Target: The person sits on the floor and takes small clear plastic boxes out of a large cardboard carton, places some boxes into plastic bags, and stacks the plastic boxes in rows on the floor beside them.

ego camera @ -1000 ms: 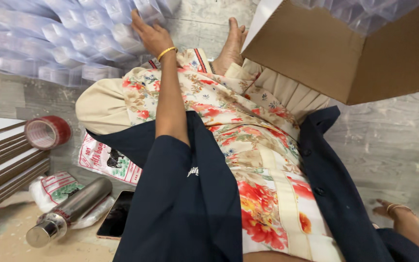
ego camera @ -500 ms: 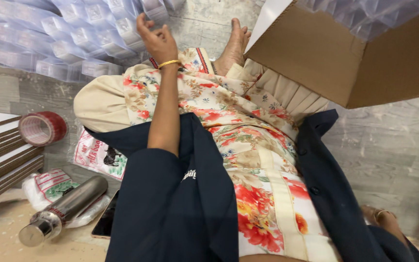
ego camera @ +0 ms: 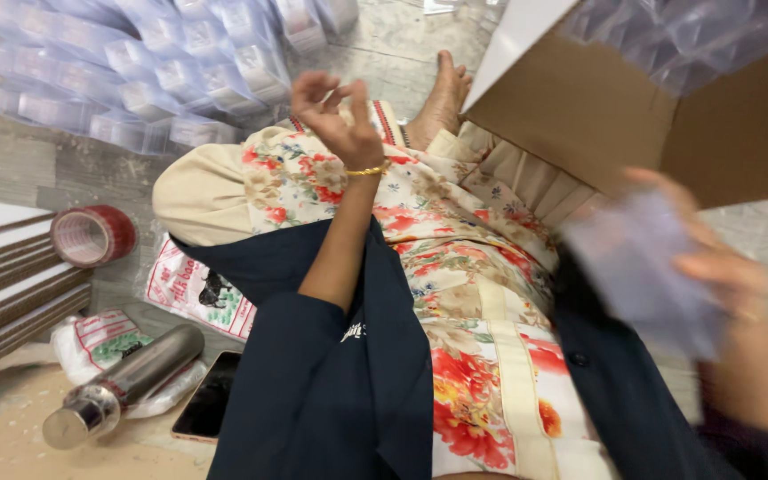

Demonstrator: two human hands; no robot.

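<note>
Grey stone floor [ego camera: 384, 53]. Left hand [ego camera: 335, 111] empty, fingers apart; blurred right hand [ego camera: 713, 267] fingers clamp clear plastic packet [ego camera: 642, 267]; I judge it could slip.

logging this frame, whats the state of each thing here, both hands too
left hand: raised, open, empty
right hand: blurred, holding a clear packet
box: open, clear packs inside
tape roll: lying flat
flask: on its side, capped
phone: screen dark

Left hand [ego camera: 335, 116] raised empty, blurred right hand [ego camera: 713, 267] gripping clear packet [ego camera: 642, 271]
</note>
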